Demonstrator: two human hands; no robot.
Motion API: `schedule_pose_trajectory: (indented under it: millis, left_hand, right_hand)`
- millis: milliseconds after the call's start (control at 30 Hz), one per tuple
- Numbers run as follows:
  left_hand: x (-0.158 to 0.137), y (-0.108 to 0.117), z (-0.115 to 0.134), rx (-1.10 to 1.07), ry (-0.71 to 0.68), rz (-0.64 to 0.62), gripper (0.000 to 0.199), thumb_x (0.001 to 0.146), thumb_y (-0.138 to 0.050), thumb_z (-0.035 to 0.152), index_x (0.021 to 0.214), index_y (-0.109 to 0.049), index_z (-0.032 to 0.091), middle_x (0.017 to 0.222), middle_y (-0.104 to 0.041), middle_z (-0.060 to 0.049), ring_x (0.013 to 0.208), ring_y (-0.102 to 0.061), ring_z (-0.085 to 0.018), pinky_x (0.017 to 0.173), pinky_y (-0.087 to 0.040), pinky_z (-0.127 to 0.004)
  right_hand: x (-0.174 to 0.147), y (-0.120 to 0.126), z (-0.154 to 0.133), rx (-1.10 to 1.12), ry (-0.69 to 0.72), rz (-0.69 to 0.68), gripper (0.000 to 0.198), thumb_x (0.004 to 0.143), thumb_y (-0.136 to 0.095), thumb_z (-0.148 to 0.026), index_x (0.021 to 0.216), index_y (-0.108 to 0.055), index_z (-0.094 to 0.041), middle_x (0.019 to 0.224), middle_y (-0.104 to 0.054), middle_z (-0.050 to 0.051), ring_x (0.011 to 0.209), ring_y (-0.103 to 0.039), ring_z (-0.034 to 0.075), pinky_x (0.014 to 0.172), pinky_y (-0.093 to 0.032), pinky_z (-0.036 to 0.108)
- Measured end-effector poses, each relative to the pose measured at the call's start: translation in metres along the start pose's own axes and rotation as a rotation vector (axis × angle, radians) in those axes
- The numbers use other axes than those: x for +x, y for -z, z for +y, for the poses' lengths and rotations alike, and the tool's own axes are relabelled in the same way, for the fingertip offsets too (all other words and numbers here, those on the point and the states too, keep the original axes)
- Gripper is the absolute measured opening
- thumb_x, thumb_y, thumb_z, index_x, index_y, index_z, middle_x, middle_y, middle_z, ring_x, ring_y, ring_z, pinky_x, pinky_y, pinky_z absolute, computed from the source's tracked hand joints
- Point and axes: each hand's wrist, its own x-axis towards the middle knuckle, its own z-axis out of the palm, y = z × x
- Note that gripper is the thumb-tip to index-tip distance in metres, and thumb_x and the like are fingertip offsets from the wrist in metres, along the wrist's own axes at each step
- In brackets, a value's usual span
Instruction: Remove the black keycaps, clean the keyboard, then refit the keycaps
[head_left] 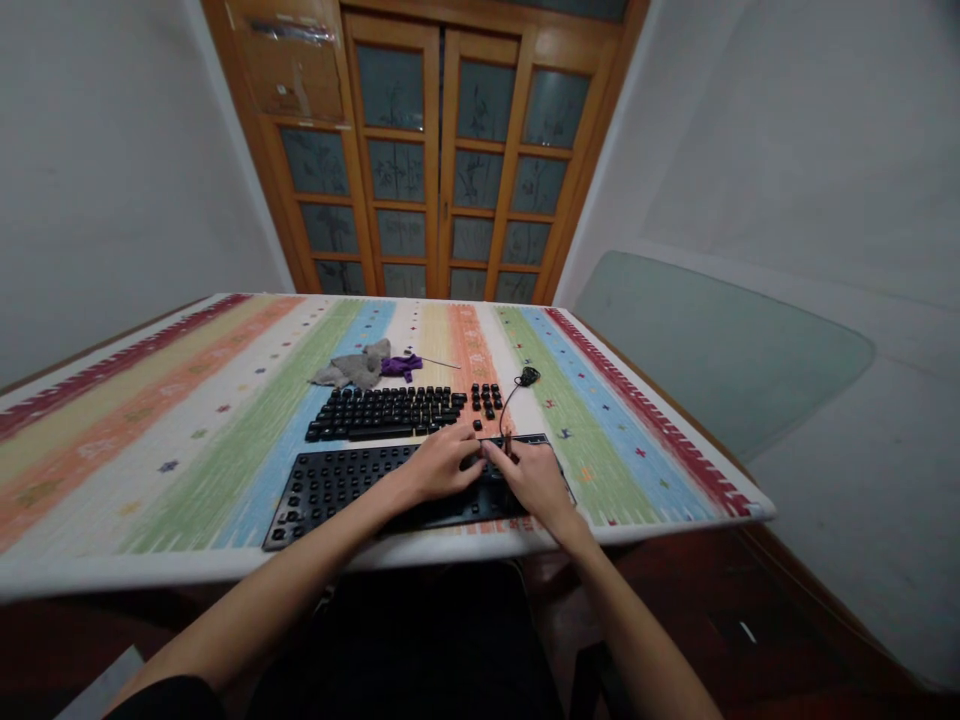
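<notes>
A black keyboard [330,490] with its keycaps off lies at the table's near edge, bare switches showing on its left part. My left hand [448,462] rests over its right half, fingers curled in and thumb tip close to my right thumb. My right hand [534,475] is closed in a pinch beside it, a small dark upright piece showing at its fingers. What either hand grips is too small and hidden to name. Just beyond the keyboard, loose black keycaps [386,410] are laid out in rows, with a smaller keycap group [486,398] to their right.
A grey cloth [358,367] and a purple cloth [403,366] lie behind the keycaps, near a thin rod [441,363]. The black cable [506,402] runs up to a coiled bundle [529,376]. A striped tablecloth [247,430] covers the table; wooden doors [442,150] stand beyond.
</notes>
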Motion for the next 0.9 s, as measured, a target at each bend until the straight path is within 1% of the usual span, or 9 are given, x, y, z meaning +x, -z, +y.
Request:
schedule_pose_trajectory:
  millis: [100, 200, 300, 400, 500, 600, 733, 800, 900]
  left_hand:
    - [-0.008, -0.001, 0.011, -0.097, -0.013, -0.013, 0.011, 0.089, -0.056, 0.022, 0.088, -0.067, 0.018, 0.098, -0.064, -0.007, 0.094, -0.058, -0.021, 0.086, -0.047, -0.033]
    - [-0.009, -0.002, 0.016, -0.158, -0.019, -0.016, 0.012, 0.088, -0.062, 0.028, 0.087, -0.067, 0.017, 0.098, -0.065, -0.008, 0.097, -0.06, -0.022, 0.089, -0.047, -0.034]
    - [-0.005, -0.002, 0.019, -0.201, -0.023, -0.038, 0.019, 0.088, -0.065, 0.036, 0.091, -0.069, 0.017, 0.101, -0.067, -0.008, 0.097, -0.061, -0.022, 0.089, -0.048, -0.034]
    - [0.0, -0.001, 0.02, -0.219, -0.022, -0.07, 0.022, 0.088, -0.066, 0.039, 0.09, -0.07, 0.017, 0.095, -0.068, -0.007, 0.092, -0.062, -0.022, 0.087, -0.048, -0.034]
    - [0.005, 0.001, 0.02, -0.222, -0.038, -0.084, 0.022, 0.089, -0.065, 0.038, 0.087, -0.071, 0.017, 0.09, -0.069, -0.007, 0.089, -0.063, -0.02, 0.085, -0.048, -0.033]
    - [0.01, 0.003, 0.018, -0.229, -0.069, -0.079, 0.019, 0.09, -0.064, 0.034, 0.085, -0.071, 0.017, 0.091, -0.069, -0.006, 0.087, -0.063, -0.019, 0.083, -0.048, -0.031]
    - [0.023, 0.006, 0.012, -0.213, -0.085, -0.014, 0.017, 0.089, -0.063, 0.03, 0.082, -0.069, 0.016, 0.084, -0.068, -0.005, 0.082, -0.061, -0.018, 0.078, -0.047, -0.029]
    - [0.031, 0.007, 0.009, -0.19, -0.083, 0.017, 0.017, 0.09, -0.06, 0.027, 0.079, -0.068, 0.016, 0.08, -0.066, -0.004, 0.08, -0.06, -0.017, 0.078, -0.046, -0.029]
    - [0.039, 0.008, 0.007, -0.171, -0.096, -0.012, 0.014, 0.087, -0.062, 0.027, 0.08, -0.067, 0.016, 0.08, -0.064, -0.004, 0.081, -0.059, -0.017, 0.082, -0.045, -0.03]
  right_hand:
    - [0.017, -0.002, 0.006, 0.02, -0.076, -0.081, 0.054, 0.095, -0.05, -0.047, 0.052, -0.063, -0.018, 0.049, -0.06, 0.004, 0.047, -0.052, 0.014, 0.05, -0.029, 0.027]
    - [0.021, 0.0, 0.007, 0.092, -0.127, -0.073, 0.058, 0.094, -0.05, -0.051, 0.047, -0.058, -0.017, 0.043, -0.054, 0.002, 0.043, -0.049, 0.012, 0.048, -0.027, 0.026]
    - [0.019, 0.008, 0.003, 0.182, -0.141, -0.016, 0.059, 0.093, -0.049, -0.055, 0.049, -0.058, -0.016, 0.043, -0.053, 0.001, 0.044, -0.049, 0.012, 0.047, -0.03, 0.025]
    - [0.015, 0.017, -0.002, 0.221, -0.131, 0.06, 0.059, 0.092, -0.05, -0.057, 0.052, -0.061, -0.015, 0.045, -0.056, 0.001, 0.046, -0.05, 0.012, 0.048, -0.033, 0.024]
    - [0.012, 0.023, -0.005, 0.213, -0.11, 0.118, 0.058, 0.093, -0.05, -0.057, 0.056, -0.065, -0.015, 0.049, -0.06, 0.002, 0.046, -0.051, 0.012, 0.051, -0.036, 0.023]
    - [0.008, 0.026, -0.003, 0.204, -0.105, 0.181, 0.055, 0.093, -0.052, -0.057, 0.059, -0.067, -0.015, 0.053, -0.064, 0.003, 0.047, -0.054, 0.012, 0.054, -0.039, 0.024]
    - [0.001, 0.027, 0.005, 0.231, -0.161, 0.273, 0.055, 0.092, -0.054, -0.056, 0.054, -0.062, -0.016, 0.046, -0.059, 0.002, 0.043, -0.055, 0.012, 0.054, -0.04, 0.025]
    - [-0.002, 0.029, 0.008, 0.258, -0.207, 0.311, 0.055, 0.092, -0.054, -0.055, 0.053, -0.06, -0.017, 0.042, -0.056, 0.0, 0.04, -0.054, 0.013, 0.053, -0.041, 0.025]
    - [-0.006, 0.031, 0.012, 0.298, -0.26, 0.344, 0.054, 0.093, -0.053, -0.055, 0.053, -0.06, -0.018, 0.039, -0.053, -0.001, 0.039, -0.056, 0.013, 0.054, -0.043, 0.025]
